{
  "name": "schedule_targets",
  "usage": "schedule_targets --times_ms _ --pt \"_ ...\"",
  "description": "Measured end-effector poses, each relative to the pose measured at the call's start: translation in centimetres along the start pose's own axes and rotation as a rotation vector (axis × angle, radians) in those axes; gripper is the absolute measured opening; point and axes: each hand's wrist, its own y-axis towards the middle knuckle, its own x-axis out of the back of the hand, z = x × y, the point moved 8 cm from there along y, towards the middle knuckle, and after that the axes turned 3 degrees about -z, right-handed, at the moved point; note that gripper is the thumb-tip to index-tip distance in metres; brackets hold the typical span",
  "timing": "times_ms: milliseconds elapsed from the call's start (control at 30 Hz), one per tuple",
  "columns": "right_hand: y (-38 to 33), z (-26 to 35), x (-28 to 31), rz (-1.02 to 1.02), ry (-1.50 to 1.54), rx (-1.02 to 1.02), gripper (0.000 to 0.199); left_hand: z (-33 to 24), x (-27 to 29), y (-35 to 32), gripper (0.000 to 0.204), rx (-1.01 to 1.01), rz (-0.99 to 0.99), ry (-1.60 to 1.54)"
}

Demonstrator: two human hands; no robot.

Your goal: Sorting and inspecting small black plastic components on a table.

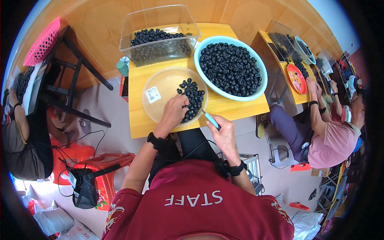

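My left hand (173, 112) rests inside a shallow clear plastic bowl (158, 85) on a small yellow table (138, 120), its fingers closed among a small pile of dark round berries (193, 98). Whether it pinches one is hidden. My right hand (223, 130) hovers at the table's front edge, gripping a thin light-blue tool (211, 119) that points toward the bowl. A large pale-blue basin (262, 89) full of the dark berries stands to the right. Behind it sits a clear plastic tub (160, 18), partly filled with them.
A person in a pink shirt (334, 142) sits at a neighbouring table on the right with more berry trays. Another person (18, 136) sits at the far left. A pink basket (44, 40) lies on a black frame, red stools (102, 164) stand below left.
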Motion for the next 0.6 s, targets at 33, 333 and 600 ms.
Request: schedule_targets --times_ms 33,333,600 --pt "0.0 0.0 -0.1 0.009 -0.006 -0.007 0.013 0.0 0.1 -0.1 0.023 -0.015 0.000 -0.014" --pt "-0.2 0.7 -1.1 0.104 -0.004 0.020 0.019 1.5 3.1 -4.5 0.016 0.531 0.002 -0.992" --pt "-0.2 2.2 -2.8 0.154 0.068 0.074 0.018 -0.3 3.4 -6.4 0.018 0.563 -0.072 -1.352"
